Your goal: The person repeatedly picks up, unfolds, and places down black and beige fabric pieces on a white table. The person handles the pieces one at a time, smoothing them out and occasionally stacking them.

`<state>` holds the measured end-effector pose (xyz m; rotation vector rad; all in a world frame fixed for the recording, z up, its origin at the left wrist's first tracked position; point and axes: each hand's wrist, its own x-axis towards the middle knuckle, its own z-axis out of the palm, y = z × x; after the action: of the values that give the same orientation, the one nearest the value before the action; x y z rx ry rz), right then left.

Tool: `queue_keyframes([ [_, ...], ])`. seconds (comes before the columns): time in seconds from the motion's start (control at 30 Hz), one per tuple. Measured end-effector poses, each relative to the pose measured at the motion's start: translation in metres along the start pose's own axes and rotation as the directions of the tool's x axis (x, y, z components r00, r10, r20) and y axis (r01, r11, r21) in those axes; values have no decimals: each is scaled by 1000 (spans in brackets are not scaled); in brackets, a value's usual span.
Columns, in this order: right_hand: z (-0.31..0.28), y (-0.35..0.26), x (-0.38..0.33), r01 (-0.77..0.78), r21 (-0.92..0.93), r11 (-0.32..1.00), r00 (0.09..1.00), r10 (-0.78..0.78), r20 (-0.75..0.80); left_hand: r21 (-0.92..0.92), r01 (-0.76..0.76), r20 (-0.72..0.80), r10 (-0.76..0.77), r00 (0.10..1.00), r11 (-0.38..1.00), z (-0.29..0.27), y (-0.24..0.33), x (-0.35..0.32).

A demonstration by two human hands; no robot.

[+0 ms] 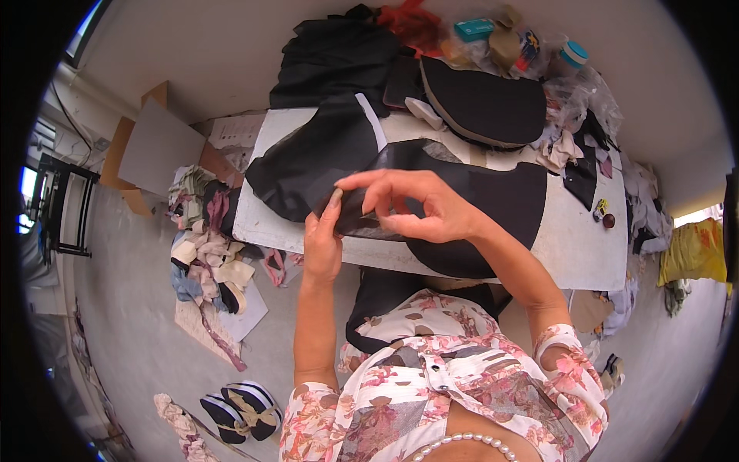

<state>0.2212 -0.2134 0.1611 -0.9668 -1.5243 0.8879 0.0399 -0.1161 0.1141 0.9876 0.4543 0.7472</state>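
My left hand (323, 245) is closed at the front edge of the table, its thumb pointing up and pressed against a curved black fabric piece (304, 165). A pale strip (371, 122) runs along that piece's far edge. My right hand (422, 206) hovers over the black material, its index finger reaching to the left thumb's tip. Its thumb and other fingers are bent and apart, with nothing visible between them. Beneath the right wrist a larger curved black piece (500, 204) lies on the white table (581, 250), partly hanging over its front edge.
A thick stack of black curved pieces (485, 104) lies at the back, beside folded black fabric (335, 61). Plastic bags (589, 96) and a blue-lidded container (573, 54) crowd the far right. Fabric scraps (212, 254) and strapped black slabs (242, 412) are on the floor at left.
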Motion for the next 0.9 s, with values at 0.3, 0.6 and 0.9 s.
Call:
queue_keyframes([
  [0.3,-64,-21,5,156,-675,722,986,-72,151,695,-475,259,428,866,540,25,56,-15],
  [0.6,-73,-89,-124,-51,-179,983,982,17,-188,303,-346,69,342,937,888,9,68,-55],
  [0.9,-71,-45,-177,-108,276,955,776,254,-577,302,-157,56,147,988,940,27,-4,19],
])
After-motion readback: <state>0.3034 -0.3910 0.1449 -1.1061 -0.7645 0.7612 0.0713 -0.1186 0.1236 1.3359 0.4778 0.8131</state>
